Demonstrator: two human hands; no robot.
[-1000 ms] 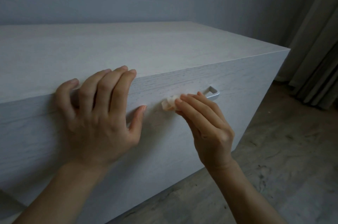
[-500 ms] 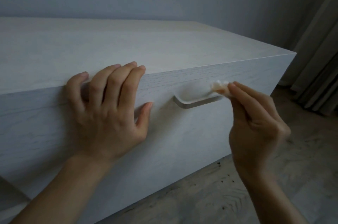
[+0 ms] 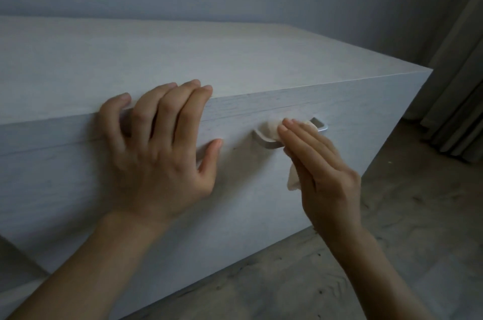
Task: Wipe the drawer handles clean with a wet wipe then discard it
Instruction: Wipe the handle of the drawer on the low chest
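A pale wood-grain drawer unit (image 3: 235, 58) fills the view. Its top drawer front (image 3: 261, 202) carries a brushed metal bar handle (image 3: 266, 143). My right hand (image 3: 321, 176) lies over the middle of that handle with straight fingers and holds a crumpled white wet wipe (image 3: 270, 127) against the bar. A corner of the wipe hangs below my palm, and my thumb is hidden. My left hand (image 3: 159, 152) rests on the unit's front, with its fingertips on the top edge and its thumb on the drawer front. It holds nothing.
A grey wall stands behind the unit. Beige curtains (image 3: 454, 100) hang at the right, reaching a worn grey wooden floor (image 3: 392, 228). The unit's right front corner (image 3: 428, 74) juts toward the curtains.
My right hand has slid the wipe from the handle's right end back left to its middle, now covering most of the bar. My left hand has stayed in place.
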